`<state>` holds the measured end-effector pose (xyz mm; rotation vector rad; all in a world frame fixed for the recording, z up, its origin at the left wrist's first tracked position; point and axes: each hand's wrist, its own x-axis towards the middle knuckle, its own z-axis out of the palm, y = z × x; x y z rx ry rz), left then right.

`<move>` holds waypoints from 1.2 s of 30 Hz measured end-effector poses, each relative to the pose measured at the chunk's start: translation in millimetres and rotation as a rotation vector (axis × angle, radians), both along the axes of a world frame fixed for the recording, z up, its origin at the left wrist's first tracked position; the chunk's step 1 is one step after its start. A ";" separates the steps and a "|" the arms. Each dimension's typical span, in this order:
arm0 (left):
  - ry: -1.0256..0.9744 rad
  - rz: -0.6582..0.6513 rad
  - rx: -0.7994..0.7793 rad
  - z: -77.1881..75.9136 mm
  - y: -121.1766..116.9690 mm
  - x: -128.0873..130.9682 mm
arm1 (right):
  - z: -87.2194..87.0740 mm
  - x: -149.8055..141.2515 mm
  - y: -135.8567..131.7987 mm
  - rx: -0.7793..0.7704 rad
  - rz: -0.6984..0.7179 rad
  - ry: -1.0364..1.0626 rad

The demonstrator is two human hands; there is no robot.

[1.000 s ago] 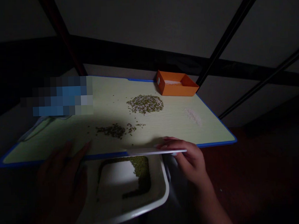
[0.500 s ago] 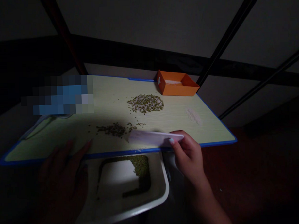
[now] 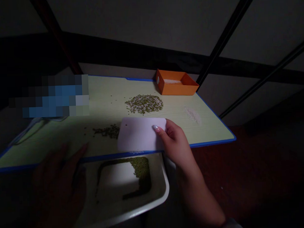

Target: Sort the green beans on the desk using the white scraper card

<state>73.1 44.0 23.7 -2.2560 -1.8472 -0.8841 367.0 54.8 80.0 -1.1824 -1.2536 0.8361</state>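
Observation:
My right hand grips a flat white plastic scraper by its right end, thumb on its face. The scraper stands tilted over the front of the pale green board, covering part of a small dark pile of green beans. My left hand, dim in shadow, rests with its fingers spread at the board's front edge. Below that edge sits a white tray with green beans along its far and right sides. A larger heap of green beans mixed with white grains lies mid-board.
At the back right of the board stands an orange box with white grains inside. A strip of white grains lies on the right. The back left holds a blurred-out blue object with a cord. A wall rises behind.
The scraper has turned from nearly edge-on to showing its broad face, as my right hand moved left and slightly up. The view has shifted slightly. My left hand remains at the board's edge.

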 end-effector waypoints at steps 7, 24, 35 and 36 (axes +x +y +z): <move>-0.012 -0.015 0.018 -4.5 -2.8 -2.1 | -1.2 -9.8 0.5 -0.017 0.061 0.015; 0.175 -0.046 -0.031 -10.3 -0.6 -28.1 | -2.1 13.4 -61.4 0.449 -0.290 -0.418; 0.239 -0.108 0.026 -10.2 6.4 -38.9 | -20.6 -33.1 -47.5 0.948 -0.204 -0.776; 0.229 -0.108 0.030 -9.9 5.9 -37.7 | -22.9 -32.4 -43.6 0.951 -0.227 -0.799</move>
